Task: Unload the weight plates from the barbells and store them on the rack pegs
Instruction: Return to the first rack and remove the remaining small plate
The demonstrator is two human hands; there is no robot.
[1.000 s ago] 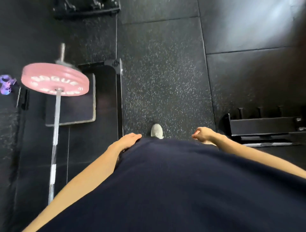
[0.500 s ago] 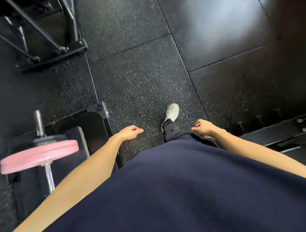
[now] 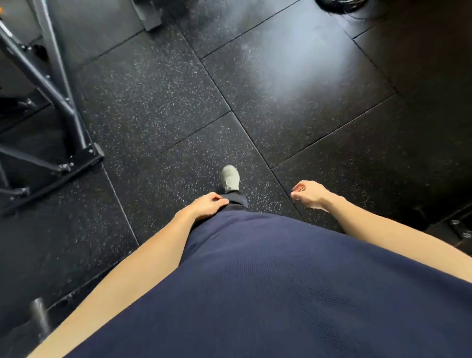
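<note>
My left hand hangs in front of my dark blue shirt, fingers loosely apart and holding nothing. My right hand is out to the right over the floor, fingers loosely curled with nothing in them. Only the steel end of a barbell sleeve shows at the bottom left; the pink weight plate is out of view. A dark plate at the top edge is barely visible.
Black speckled rubber floor tiles fill the middle. A black steel rack frame with angled braces stands at the left. A low black storage rack corner sits at the right edge. My grey shoe steps forward.
The view has swung forward and right: the pink plate and barbell slid off the bottom left, the rack frame came closer at left. Both hands stay empty, the right one swung outward.
</note>
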